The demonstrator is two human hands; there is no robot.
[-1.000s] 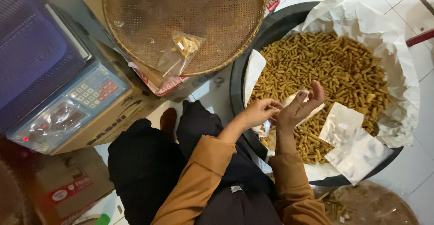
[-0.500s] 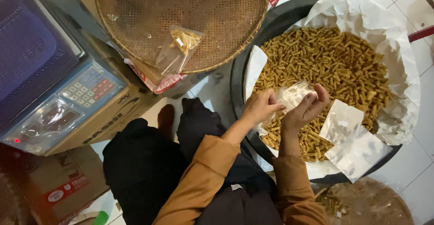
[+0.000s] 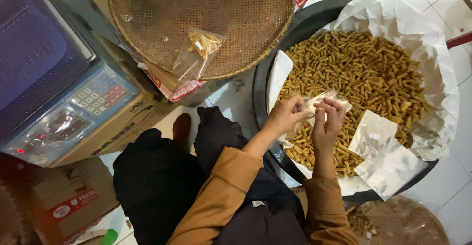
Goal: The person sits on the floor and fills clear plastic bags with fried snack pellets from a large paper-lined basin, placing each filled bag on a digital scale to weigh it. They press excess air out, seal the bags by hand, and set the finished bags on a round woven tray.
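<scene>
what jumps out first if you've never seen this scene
A big black tub lined with white paper, heaped with golden stick-shaped snacks, fills the right side. Over it, the left hand and right hand pinch a small clear plastic bag. A round woven bamboo tray sits top centre.

Golden-brown snack sticks (image 3: 359, 73) fill a black tub (image 3: 300, 28) lined with white paper (image 3: 432, 53). The woven tray (image 3: 196, 9) is tan — the sleeves (image 3: 221, 196) ochre, the scale (image 3: 64, 112) blue-grey.

Woven tray (image 3: 162, 18) holding filled bag (image 3: 199, 50); digital scale (image 3: 73, 112), cardboard boxes (image 3: 64, 200)
</scene>
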